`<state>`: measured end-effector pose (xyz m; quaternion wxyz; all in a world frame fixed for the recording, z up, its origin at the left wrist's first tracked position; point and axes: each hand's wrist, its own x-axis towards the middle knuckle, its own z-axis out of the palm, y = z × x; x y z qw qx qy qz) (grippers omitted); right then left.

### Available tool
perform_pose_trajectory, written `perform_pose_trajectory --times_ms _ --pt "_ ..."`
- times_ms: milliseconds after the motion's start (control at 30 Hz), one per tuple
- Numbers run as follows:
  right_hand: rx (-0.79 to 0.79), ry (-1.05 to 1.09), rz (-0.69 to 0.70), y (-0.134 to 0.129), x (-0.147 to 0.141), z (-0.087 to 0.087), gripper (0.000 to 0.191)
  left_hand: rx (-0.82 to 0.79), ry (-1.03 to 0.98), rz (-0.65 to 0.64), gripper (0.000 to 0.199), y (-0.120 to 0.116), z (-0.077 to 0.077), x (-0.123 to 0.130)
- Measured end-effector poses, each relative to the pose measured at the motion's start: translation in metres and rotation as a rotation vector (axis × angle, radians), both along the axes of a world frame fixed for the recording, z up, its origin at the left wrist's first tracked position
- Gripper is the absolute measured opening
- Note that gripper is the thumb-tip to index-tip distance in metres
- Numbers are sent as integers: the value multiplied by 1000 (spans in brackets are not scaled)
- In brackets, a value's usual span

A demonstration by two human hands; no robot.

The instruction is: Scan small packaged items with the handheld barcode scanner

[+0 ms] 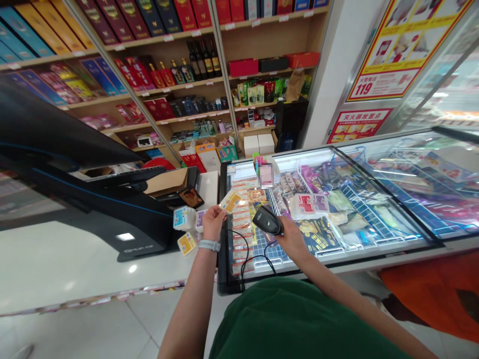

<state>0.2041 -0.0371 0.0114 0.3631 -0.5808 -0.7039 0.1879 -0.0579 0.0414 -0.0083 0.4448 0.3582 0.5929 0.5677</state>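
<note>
Between the fingertips of my left hand (214,222) is a yellow and white card (231,202), held over the left end of a glass-topped freezer (333,259). My right hand (291,237) grips a black handheld scanner (267,220), its head pointing left toward the card. A black cable (247,252) lies in loops on the glass below the scanner. Left of the freezer, beside my left wrist, are a blue and white stack (183,218), a purple and white stack (201,220) and a yellow and white stack (186,243). Red and purple labelled stacks (305,203) rest on the glass to the right.
A large black monitor and stand (142,219) occupy the counter (45,264) at left. An open cardboard box (166,182) sits behind the stacks. Shelves (194,85) of boxes and bottles line the back wall. Orange fabric (441,294) shows at lower right.
</note>
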Motion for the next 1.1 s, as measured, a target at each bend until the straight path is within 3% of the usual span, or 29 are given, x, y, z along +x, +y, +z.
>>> perform_pose_trajectory --times_ms 1100 --pt "-63 -3 2 -9 -1 4 24 -5 -106 25 32 -5 -5 2"
